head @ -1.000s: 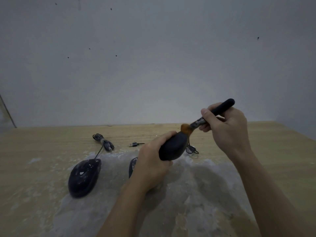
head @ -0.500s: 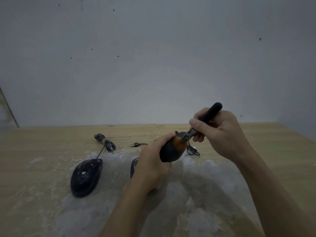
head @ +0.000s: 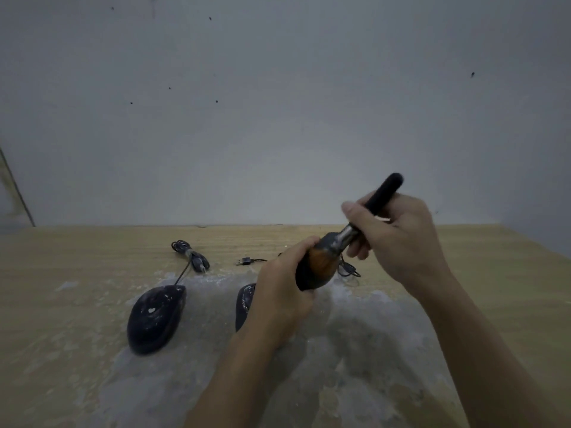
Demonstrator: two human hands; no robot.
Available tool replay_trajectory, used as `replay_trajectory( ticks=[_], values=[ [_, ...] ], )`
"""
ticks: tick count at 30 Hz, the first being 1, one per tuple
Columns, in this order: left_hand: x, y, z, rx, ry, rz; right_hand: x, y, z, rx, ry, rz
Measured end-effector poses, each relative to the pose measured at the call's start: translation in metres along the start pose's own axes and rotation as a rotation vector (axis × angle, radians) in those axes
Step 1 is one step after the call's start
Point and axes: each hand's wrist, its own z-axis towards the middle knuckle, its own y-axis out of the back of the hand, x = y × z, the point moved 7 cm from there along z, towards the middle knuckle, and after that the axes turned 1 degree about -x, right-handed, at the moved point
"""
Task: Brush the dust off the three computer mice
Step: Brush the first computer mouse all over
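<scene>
We work over a pale wooden tabletop whose middle is smeared with a broad patch of whitish dust. On the left of that patch lies a dark, oval, dust-flecked computer mouse, its long axis running away from us and its cable leading to a coiled bundle behind it. A second dark mouse lies nearer the centre, mostly hidden behind our left hand. That hand is closed around the third mouse, a black rounded one, held raised above the table with its long axis tilted up and to the right. Our right hand is clenched on the black handle of a round brush, whose brown bristles press on the upper face of the held mouse. The brush meets the mouse from the upper right, almost in line with its long axis, so we judge the coming stroke should run along that axis, the right hand driving while the left steadies.
</scene>
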Motion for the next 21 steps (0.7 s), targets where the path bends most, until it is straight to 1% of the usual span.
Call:
replay_trajectory(
  ticks=[1, 2, 3, 4, 7, 8, 11, 12, 14, 15, 16, 18, 19, 20, 21],
  values=[
    [-0.001, 0.0, 0.0, -0.002, -0.007, 0.004, -0.003, 0.001, 0.0, -0.033, 0.009, -0.073],
    [-0.001, 0.0, -0.001, 0.004, -0.012, 0.008, -0.004, 0.005, 0.0, -0.102, 0.039, -0.159],
    [-0.001, -0.001, -0.001, 0.012, -0.016, 0.012, -0.002, 0.009, 0.0, -0.152, 0.067, -0.204],
    [-0.001, -0.001, -0.001, 0.013, -0.019, 0.017, -0.001, 0.011, 0.001, -0.156, 0.078, -0.201],
    [0.002, -0.002, -0.001, -0.003, -0.037, 0.034, -0.004, 0.002, 0.001, -0.003, 0.038, -0.112],
    [0.002, -0.002, -0.001, -0.005, -0.041, 0.037, -0.005, 0.0, 0.001, 0.009, 0.034, -0.121],
    [0.003, -0.005, -0.002, 0.008, -0.049, 0.064, -0.001, 0.003, 0.0, -0.075, 0.063, -0.188],
    [0.004, -0.006, -0.002, 0.008, -0.055, 0.068, 0.0, 0.001, 0.0, -0.054, 0.062, -0.187],
    [0.002, -0.006, -0.002, -0.007, -0.06, 0.055, 0.001, -0.005, 0.0, 0.041, 0.028, -0.165],
    [0.002, -0.005, -0.001, -0.018, -0.063, 0.043, 0.002, -0.003, 0.0, 0.037, 0.025, -0.189],
    [0.001, -0.004, -0.001, -0.027, -0.068, 0.034, 0.003, 0.004, 0.002, -0.022, 0.049, -0.247],
    [0.0, -0.003, 0.0, -0.036, -0.071, 0.026, 0.006, 0.024, 0.004, -0.2, 0.099, -0.339],
    [0.0, -0.003, 0.0, -0.044, -0.07, 0.026, 0.007, 0.032, 0.004, -0.268, 0.096, -0.312],
    [0.0, -0.002, 0.0, -0.051, -0.069, 0.025, 0.005, 0.037, 0.004, -0.302, 0.074, -0.242],
    [0.0, -0.001, 0.0, -0.057, -0.071, 0.02, 0.004, 0.039, 0.005, -0.298, 0.038, -0.145]
  ],
)
